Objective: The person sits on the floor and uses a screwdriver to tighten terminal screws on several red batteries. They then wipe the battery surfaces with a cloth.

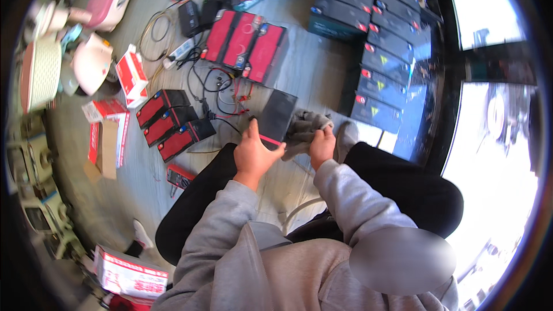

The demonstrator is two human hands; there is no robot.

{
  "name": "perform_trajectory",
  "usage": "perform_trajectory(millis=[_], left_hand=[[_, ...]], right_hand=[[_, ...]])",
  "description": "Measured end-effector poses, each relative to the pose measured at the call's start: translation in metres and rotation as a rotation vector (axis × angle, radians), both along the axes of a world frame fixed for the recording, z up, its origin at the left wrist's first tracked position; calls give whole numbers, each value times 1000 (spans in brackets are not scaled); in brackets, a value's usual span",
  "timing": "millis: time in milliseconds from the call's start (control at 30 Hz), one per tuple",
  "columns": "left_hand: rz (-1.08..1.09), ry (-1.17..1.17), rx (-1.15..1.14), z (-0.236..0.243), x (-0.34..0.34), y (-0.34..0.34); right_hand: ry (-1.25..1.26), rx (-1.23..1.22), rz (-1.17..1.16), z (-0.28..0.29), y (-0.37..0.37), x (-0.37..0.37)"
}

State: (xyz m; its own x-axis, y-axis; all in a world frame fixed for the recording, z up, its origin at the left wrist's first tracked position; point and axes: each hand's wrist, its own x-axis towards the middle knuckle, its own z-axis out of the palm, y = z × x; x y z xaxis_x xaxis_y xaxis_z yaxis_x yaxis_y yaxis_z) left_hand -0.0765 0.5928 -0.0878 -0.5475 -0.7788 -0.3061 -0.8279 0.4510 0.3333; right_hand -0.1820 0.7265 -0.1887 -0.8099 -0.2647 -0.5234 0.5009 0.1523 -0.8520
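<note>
My left hand (253,152) grips the near end of a black battery (279,112) with a red band, thumb on one side and fingers on the other. The battery is tilted up in front of me, between my knees. Beside it, my right hand (323,145) is closed on a crumpled grey cloth (305,125). The cloth is right of the battery; whether they touch I cannot tell. Left of my left hand lie several small red and black batteries (173,121) and tangled black and red leads (216,89).
Larger red batteries (242,46) stand farther off. At the right are rows of dark batteries (383,60) by a glass door. Red and white boxes (132,78), an open carton (103,150) and a red multimeter (180,177) lie on the left. A charger (188,18) sits near the cables.
</note>
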Motion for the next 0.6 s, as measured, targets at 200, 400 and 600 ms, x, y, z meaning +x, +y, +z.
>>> perform_trajectory(millis=[200, 400, 600], left_hand=[[140, 132, 0, -14, 11, -4], [299, 255, 142, -25, 23, -12], [418, 277, 295, -34, 35, -39]], right_hand=[[-190, -209, 69, 11, -38, 5], [264, -81, 438, -14, -41, 50], [443, -9, 512, -8, -65, 64]])
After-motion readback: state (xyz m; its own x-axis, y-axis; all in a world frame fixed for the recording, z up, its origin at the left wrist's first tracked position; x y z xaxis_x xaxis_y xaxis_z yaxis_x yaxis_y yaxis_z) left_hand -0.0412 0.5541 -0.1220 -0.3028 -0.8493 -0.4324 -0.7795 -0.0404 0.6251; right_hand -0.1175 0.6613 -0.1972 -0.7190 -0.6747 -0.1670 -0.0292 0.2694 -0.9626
